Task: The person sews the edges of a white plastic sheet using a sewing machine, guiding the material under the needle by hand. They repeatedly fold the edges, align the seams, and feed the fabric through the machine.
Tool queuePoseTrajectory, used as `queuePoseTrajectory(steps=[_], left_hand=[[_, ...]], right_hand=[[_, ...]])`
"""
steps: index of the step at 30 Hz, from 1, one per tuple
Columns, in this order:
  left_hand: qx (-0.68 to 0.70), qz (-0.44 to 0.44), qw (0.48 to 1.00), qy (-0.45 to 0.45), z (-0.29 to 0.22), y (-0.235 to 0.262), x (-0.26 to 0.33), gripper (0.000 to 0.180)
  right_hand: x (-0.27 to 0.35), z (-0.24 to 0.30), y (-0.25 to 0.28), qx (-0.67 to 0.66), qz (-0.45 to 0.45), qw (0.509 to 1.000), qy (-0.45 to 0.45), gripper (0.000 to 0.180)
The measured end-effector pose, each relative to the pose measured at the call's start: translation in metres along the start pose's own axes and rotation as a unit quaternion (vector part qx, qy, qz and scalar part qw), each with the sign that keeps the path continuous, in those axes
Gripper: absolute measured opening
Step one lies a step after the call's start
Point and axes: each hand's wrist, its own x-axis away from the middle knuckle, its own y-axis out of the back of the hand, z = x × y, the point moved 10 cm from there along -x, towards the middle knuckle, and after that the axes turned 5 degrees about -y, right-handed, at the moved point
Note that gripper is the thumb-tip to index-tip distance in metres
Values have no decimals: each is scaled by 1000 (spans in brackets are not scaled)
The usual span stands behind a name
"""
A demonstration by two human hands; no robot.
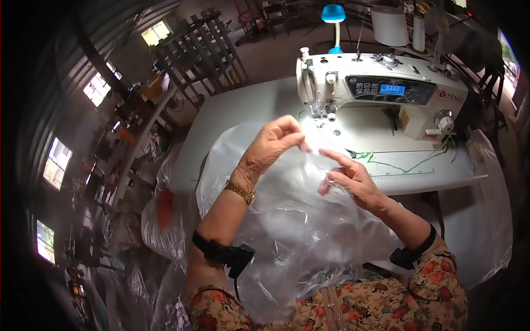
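Note:
A large sheet of clear, thin plastic film [276, 243] drapes over the table's front edge and down across my lap. Close to the sewing machine's needle area, my left hand [274, 142] is closed in a pinch on the film's upper part. My right hand [353, 179] is just to the right and a little nearer me. Its index finger stretches toward the left hand, while thumb and lower fingers close on the film. The white sewing machine [381, 83] stands right behind both hands, its needle and presser foot partly hidden by glare.
A blue lamp [333, 14] rises behind the machine. Green thread [397, 165] lies by a ruler strip [406, 176] on the table [221, 107]. Thread cones [390, 26] stand at the back right. More plastic film [488, 220] hangs at the right, and a bundle [165, 226] lies left.

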Motion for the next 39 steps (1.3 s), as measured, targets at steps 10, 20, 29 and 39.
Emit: queuePoseTrajectory(steps=[10, 20, 29, 39], left_hand=[[-357, -161, 916, -85, -2, 62, -35, 8], [-336, -203, 919, 29, 116, 88, -32, 11], [-144, -237, 960, 33, 141, 68, 16, 10], [-145, -178, 969, 92, 128, 47, 11, 19]], right_hand=[[-2, -52, -14, 627, -55, 756, 182, 38], [64, -149, -56, 468, 94, 856, 197, 31], [76, -144, -6, 515, 133, 843, -81, 18], [29, 15, 46, 703, -258, 651, 127, 21]])
